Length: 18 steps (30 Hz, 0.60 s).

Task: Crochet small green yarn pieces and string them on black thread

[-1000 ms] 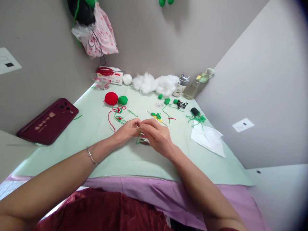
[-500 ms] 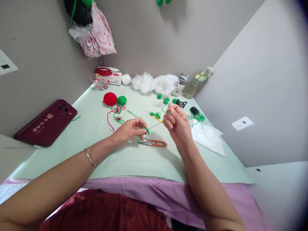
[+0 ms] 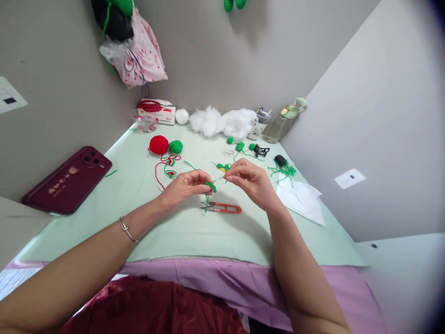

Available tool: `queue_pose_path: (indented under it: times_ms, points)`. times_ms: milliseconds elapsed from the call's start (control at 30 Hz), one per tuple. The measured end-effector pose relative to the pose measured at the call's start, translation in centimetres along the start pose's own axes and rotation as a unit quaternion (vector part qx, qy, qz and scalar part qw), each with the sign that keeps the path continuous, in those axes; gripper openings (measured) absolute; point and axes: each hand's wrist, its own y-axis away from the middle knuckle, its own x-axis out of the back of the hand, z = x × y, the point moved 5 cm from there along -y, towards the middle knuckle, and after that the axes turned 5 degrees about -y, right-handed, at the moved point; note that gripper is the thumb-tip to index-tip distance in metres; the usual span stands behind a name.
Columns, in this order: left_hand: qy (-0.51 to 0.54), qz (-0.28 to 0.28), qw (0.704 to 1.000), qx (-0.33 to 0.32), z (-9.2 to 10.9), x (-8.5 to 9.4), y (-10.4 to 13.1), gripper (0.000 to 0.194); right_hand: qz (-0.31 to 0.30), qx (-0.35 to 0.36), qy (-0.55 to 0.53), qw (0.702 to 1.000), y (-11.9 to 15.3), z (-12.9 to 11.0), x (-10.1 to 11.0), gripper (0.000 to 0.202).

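Between the thumb and fingers of my left hand (image 3: pixel 189 185) is a small green crochet piece (image 3: pixel 211 187), with a loose green tail hanging from it. My right hand (image 3: pixel 251 180) pinches a strand of green yarn (image 3: pixel 218 179) that runs across to the piece. Whether a needle is also in that pinch is too small to tell. Just below the hands lie orange-handled thread snips (image 3: pixel 225 208), blades pointing left. Behind my right hand sits a yellow-handled tool (image 3: pixel 222 169) with green yarn on it, partly hidden.
A red yarn ball (image 3: pixel 159 144) and a green yarn ball (image 3: pixel 175 147) sit at the back left, near small red-and-green pieces. White stuffing (image 3: pixel 222 121), a pen cup (image 3: pixel 258 125) and a bottle (image 3: pixel 283 121) line the wall. A phone (image 3: pixel 67 180) leans at left.
My right hand has come down and left, closer to my left hand, and the strand between them is shorter. The crochet piece has turned, its red part no longer showing.
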Motion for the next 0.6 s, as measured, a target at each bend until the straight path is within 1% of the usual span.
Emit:
queue_pose_path:
  times_ms: [167, 267, 333, 433, 600]
  points:
    - [-0.013, 0.005, 1.0, 0.007, 0.14, 0.06, 0.02, 0.02, -0.036, 0.024, 0.062, 0.997, 0.12, -0.22, -0.44, 0.016]
    - [-0.012, 0.006, 1.0, 0.006, 0.2, 0.12, 0.03, 0.019, -0.038, 0.023, 0.074, 0.996, 0.15, -0.3, -0.37, 0.015]
    - [-0.009, 0.005, 1.0, -0.001, 0.25, 0.18, 0.03, 0.018, -0.027, 0.023, 0.048, 0.998, 0.12, -0.35, -0.19, 0.013]
    - [-0.004, -0.006, 1.0, -0.013, 0.29, 0.08, 0.03, 0.017, -0.012, 0.022, -0.034, 0.999, 0.13, -0.41, 0.01, 0.009]
    - [0.007, -0.032, 0.999, -0.026, 0.39, -0.35, -0.01, 0.014, -0.005, -0.001, -0.139, 0.99, 0.33, -0.47, -0.2, 0.006]
